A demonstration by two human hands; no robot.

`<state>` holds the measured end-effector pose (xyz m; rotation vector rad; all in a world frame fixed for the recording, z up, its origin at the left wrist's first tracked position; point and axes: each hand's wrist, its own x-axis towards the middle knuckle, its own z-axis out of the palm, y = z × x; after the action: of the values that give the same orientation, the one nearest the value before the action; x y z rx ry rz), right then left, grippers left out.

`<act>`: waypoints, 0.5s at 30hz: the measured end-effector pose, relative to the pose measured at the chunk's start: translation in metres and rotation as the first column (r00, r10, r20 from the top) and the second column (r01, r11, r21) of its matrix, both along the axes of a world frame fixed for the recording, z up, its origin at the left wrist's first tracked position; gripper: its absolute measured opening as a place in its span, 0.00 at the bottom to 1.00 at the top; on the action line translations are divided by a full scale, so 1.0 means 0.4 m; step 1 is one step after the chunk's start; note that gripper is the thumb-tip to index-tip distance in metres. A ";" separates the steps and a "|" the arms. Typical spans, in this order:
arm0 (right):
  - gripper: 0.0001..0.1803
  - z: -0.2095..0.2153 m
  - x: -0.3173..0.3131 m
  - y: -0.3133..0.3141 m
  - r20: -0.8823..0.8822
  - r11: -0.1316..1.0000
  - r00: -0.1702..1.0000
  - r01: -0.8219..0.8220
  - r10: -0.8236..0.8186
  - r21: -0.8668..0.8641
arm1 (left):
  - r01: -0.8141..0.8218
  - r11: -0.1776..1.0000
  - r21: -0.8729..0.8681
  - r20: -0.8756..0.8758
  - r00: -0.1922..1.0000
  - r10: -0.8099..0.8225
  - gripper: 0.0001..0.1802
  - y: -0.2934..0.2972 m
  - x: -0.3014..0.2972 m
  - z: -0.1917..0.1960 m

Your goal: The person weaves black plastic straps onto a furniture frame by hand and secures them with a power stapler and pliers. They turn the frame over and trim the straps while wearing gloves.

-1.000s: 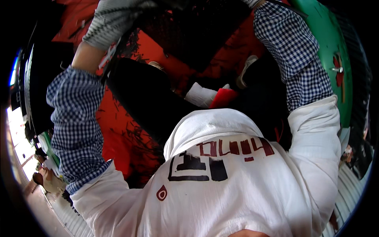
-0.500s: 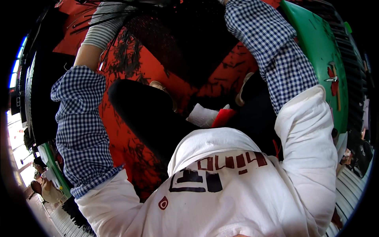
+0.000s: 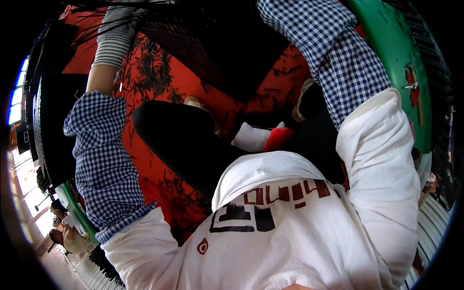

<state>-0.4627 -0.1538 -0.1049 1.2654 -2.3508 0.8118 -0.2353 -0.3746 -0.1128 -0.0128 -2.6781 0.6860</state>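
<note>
My left hand (image 3: pixel 115 38), in a striped grey knitted glove, is at the upper left, beside a large black woven piece (image 3: pixel 188 41) with a mesh-like surface. Loose black strips (image 3: pixel 89 33) stick out around that glove. Its fingers run in among the dark strips at the top edge and are hidden. Only the blue-and-white checked sleeve (image 3: pixel 309 29) of my right arm shows; it reaches out past the top edge over the woven piece, with the hand beyond the picture.
Dark scraps (image 3: pixel 152 67) litter the red floor (image 3: pixel 181 79). At right stands a green surface (image 3: pixel 391 53) with a small metal-and-wood tool (image 3: pixel 411 86). A white cloth (image 3: pixel 251 137) and a red piece (image 3: pixel 279 139) lie between my legs. Another person (image 3: pixel 72 237) is far left.
My left hand has shifted a little left and up. My right arm has reached further up and left, and the woven piece has shifted slightly.
</note>
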 end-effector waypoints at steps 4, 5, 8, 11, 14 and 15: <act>0.36 0.016 0.025 0.018 0.045 1.000 0.999 -0.004 0.004 -0.005 | 0.199 0.924 0.325 -0.182 0.973 -0.145 0.11 0.138 0.017 0.045; 0.36 0.019 0.033 0.027 0.067 1.000 0.998 -0.013 0.014 -0.007 | 0.168 0.917 0.363 -0.170 0.979 -0.112 0.13 0.147 0.022 0.046; 0.36 0.011 0.058 0.057 0.040 0.999 0.999 -0.004 0.005 -0.036 | 0.130 0.943 0.306 -0.133 0.987 -0.093 0.14 0.127 0.041 0.038; 0.36 -0.011 0.077 0.078 0.018 0.999 1.000 0.014 -0.013 -0.034 | 0.117 0.955 0.272 -0.102 0.990 -0.092 0.15 0.115 0.050 0.006; 0.36 -0.007 0.080 0.088 0.017 0.999 0.999 0.031 -0.030 -0.025 | 0.110 0.962 0.250 -0.093 0.992 -0.089 0.16 0.109 0.058 0.005; 0.36 -0.005 0.085 0.091 0.025 0.999 0.999 0.027 -0.027 -0.030 | 0.109 0.963 0.246 -0.087 0.992 -0.090 0.16 0.108 0.062 0.003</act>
<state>-0.4288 -0.1174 -0.1070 1.2156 -2.3602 0.8562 -0.2105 -0.3315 -0.1116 -0.0534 -2.6506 0.3072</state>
